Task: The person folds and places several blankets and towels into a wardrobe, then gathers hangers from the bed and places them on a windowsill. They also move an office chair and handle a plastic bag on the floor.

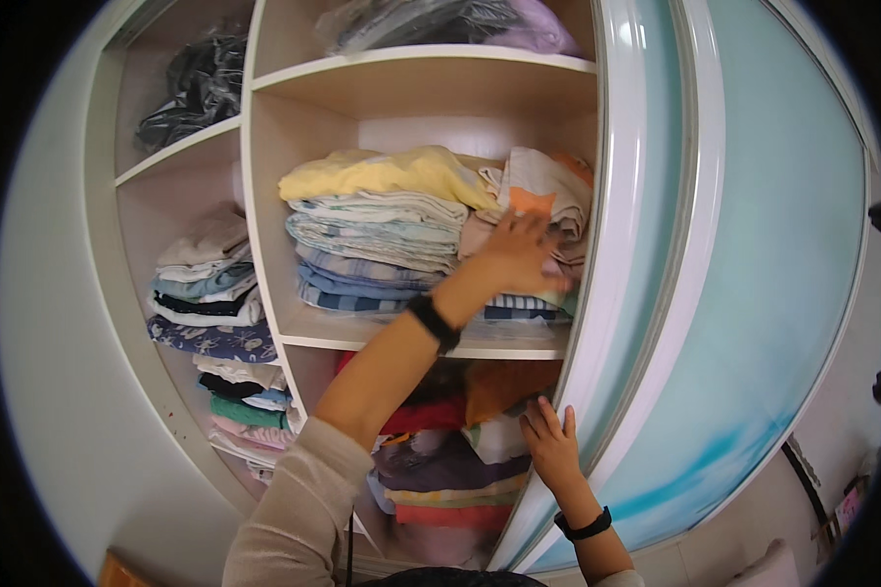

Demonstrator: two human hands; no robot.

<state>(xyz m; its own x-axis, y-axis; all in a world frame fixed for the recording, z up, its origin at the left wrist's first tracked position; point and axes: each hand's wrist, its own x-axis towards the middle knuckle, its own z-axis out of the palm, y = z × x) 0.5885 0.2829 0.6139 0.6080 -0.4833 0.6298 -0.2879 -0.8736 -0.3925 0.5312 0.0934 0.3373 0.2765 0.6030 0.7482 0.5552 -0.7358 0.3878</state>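
Left bay, at 9 o'clock: a stack of folded clothes [210, 284] in beige, blue and white on a shelf, with a second, looser pile [245, 401] below it. Neither is near your hands.

Middle shelf [362, 338], centre: the striped and yellow stack [382, 230], folded flat, long axis running 9 to 3 o'clock, fold edges facing you. Just to its right, touching it, sits the beige pile with the orange patch [543, 201], bunched and leaning against the door edge.

Your left hand [514, 256] reaches up across the shelf front, fingers spread and pressed flat on that beige pile; it grips nothing that you can see. Judged from the folds, these are soft, light, limp cottons; they will sag and slide apart unless you take them from underneath with a flat palm, or pinch a whole fold edge.

Lower shelf, at 6 o'clock: a crumpled heap of red, purple and orange garments [450, 460].

Your right hand [550, 445] lies open, fingers extended, on the inner edge of the sliding door [734, 293] at 5 o'clock, beside that heap, holding nothing.
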